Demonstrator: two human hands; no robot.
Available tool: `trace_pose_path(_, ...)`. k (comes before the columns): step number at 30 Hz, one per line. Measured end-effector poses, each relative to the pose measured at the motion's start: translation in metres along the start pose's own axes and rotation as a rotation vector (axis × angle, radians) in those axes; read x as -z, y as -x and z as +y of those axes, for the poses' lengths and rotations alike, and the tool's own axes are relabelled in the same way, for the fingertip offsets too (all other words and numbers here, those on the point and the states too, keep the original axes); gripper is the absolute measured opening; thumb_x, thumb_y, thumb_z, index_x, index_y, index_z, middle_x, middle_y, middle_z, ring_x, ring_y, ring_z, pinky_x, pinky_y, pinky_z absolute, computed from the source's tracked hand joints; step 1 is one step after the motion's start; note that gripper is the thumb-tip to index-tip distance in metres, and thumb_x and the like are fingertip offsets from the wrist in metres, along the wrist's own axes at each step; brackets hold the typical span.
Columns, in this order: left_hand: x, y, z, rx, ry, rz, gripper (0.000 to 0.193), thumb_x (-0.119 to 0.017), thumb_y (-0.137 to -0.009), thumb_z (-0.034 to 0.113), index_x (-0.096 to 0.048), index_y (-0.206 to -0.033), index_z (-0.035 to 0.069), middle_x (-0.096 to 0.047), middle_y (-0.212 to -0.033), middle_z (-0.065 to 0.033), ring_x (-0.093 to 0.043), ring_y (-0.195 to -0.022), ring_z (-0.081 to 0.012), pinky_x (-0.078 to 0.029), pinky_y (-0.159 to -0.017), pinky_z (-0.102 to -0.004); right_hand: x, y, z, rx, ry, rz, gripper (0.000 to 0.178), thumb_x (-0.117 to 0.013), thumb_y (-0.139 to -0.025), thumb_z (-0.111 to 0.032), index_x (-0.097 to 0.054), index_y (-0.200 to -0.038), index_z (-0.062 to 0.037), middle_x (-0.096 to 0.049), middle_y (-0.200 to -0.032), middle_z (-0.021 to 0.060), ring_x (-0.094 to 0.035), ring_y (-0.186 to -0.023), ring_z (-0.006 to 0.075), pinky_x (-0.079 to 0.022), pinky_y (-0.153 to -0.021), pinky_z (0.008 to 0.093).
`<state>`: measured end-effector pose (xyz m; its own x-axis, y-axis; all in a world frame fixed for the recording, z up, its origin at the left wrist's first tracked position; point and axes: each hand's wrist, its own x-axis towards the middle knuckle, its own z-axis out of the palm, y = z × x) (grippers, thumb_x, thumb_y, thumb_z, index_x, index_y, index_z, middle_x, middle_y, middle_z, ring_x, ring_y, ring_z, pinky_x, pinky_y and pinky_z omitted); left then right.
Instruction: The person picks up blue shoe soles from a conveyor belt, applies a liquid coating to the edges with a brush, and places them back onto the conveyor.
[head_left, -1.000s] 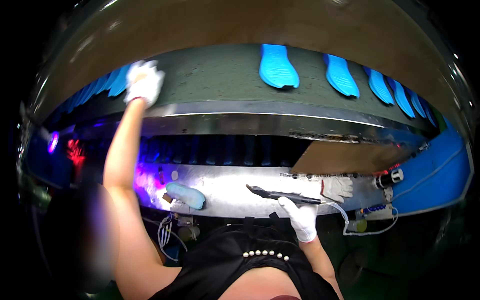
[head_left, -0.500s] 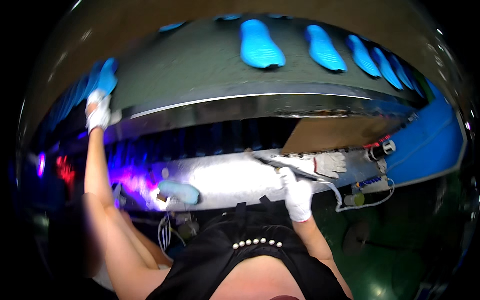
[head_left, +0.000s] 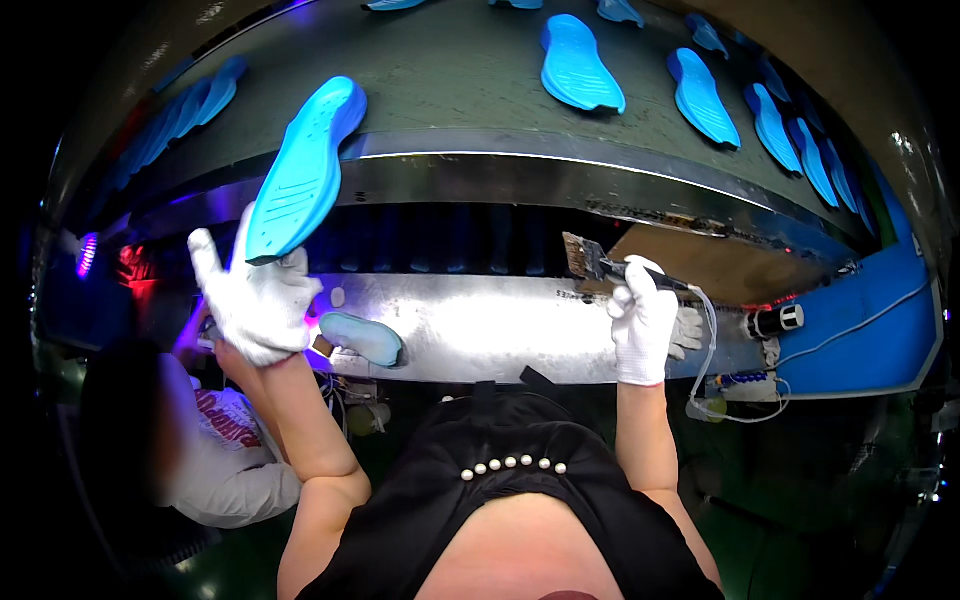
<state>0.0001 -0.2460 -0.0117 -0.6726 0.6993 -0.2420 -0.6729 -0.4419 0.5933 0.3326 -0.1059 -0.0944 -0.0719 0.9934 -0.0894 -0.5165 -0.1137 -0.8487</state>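
A bright blue shoe sole (head_left: 303, 175) is held up by its near end in my white-gloved left hand (head_left: 262, 305), tilted above the belt's front edge. The thumb is on the sole; a finger sticks out to the left. In my gloved right hand (head_left: 642, 320) is a brush (head_left: 590, 258) with a black handle and a white hose trailing from it. Its bristles point left, apart from the sole. Beneath both hands runs a shiny metal shelf (head_left: 480, 325), where a pale blue-grey sole-shaped piece (head_left: 362, 338) lies near my left wrist.
Several blue soles (head_left: 705, 98) lie across the dark conveyor belt (head_left: 450, 90). A spare white glove (head_left: 687, 332) and a cardboard sheet (head_left: 690, 258) are beside my right hand. A black-and-silver cylinder (head_left: 778, 320) is farther right. Another person (head_left: 225, 440) sits close on my left.
My left hand has come back from the belt's left side with a blue sole. My right hand has lifted the brush off the shelf area, and my view has shifted slightly.
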Motion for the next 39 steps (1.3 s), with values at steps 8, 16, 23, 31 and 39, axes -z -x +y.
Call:
trace_pose_path(8, -0.005, -0.013, -0.068, 0.349, 0.309, -0.324, 0.096, -0.038, -0.087, 0.072, -0.034, -0.136, -0.011, -0.048, -0.126, -0.0328, -0.061, -0.075, -0.0347, -0.054, -0.076, -0.0484, 0.016, -0.010, 0.001, -0.123, -0.036, -0.143, 0.014, -0.068, -0.088, -0.010, -0.064, -0.100, -0.0038, -0.057, -0.074, -0.0017, -0.048, -0.056, 0.0061, -0.038, -0.045, 0.0221)
trace_pose_path(16, -0.020, 0.059, -0.166, 0.203, 0.065, -0.449, 0.090, -0.053, -0.082, 0.067, -0.046, -0.127, -0.009, -0.060, -0.109, -0.0307, -0.064, -0.093, -0.0421, -0.053, -0.089, -0.0550, -0.104, -0.018, -0.022, 0.602, 0.517, -0.402, 0.014, -0.072, -0.083, -0.008, -0.067, -0.094, -0.0004, -0.064, -0.077, 0.0029, -0.057, -0.061, 0.0068, -0.048, -0.059, 0.0208)
trace_pose_path(23, -0.005, 0.041, -0.165, 0.223, 0.238, -0.461, 0.099, -0.029, -0.084, 0.081, -0.040, -0.138, -0.001, -0.057, -0.117, -0.0277, -0.061, -0.101, -0.0406, -0.051, -0.089, -0.0526, -0.071, 0.046, -0.028, 0.891, 1.033, -0.771, 0.025, -0.080, -0.070, 0.002, -0.068, -0.092, -0.0004, -0.070, -0.084, 0.0120, -0.068, -0.072, 0.0142, -0.054, -0.068, 0.0241)
trace_pose_path(31, -0.011, 0.066, -0.187, 0.341, 0.433, -0.335, 0.083, -0.042, -0.087, 0.071, -0.043, -0.138, 0.006, -0.055, -0.128, -0.0172, -0.056, -0.115, -0.0307, -0.047, -0.099, -0.0442, -0.093, 0.033, -0.025, 0.986, 0.797, -0.816, 0.026, -0.080, -0.071, 0.001, -0.070, -0.094, -0.0036, -0.070, -0.083, 0.0103, -0.068, -0.072, 0.0149, -0.053, -0.068, 0.0239)
trace_pose_path(39, -0.019, 0.072, -0.178, 0.486, 0.432, -0.346, 0.104, -0.033, -0.077, 0.087, -0.045, -0.132, -0.001, -0.059, -0.114, -0.0256, -0.063, -0.099, -0.0359, -0.053, -0.088, -0.0464, -0.080, 0.035, -0.031, 1.081, 1.066, -1.149, 0.029, -0.071, -0.076, 0.006, -0.065, -0.104, -0.0003, -0.070, -0.087, 0.0110, -0.066, -0.069, 0.0161, -0.055, -0.061, 0.0289)
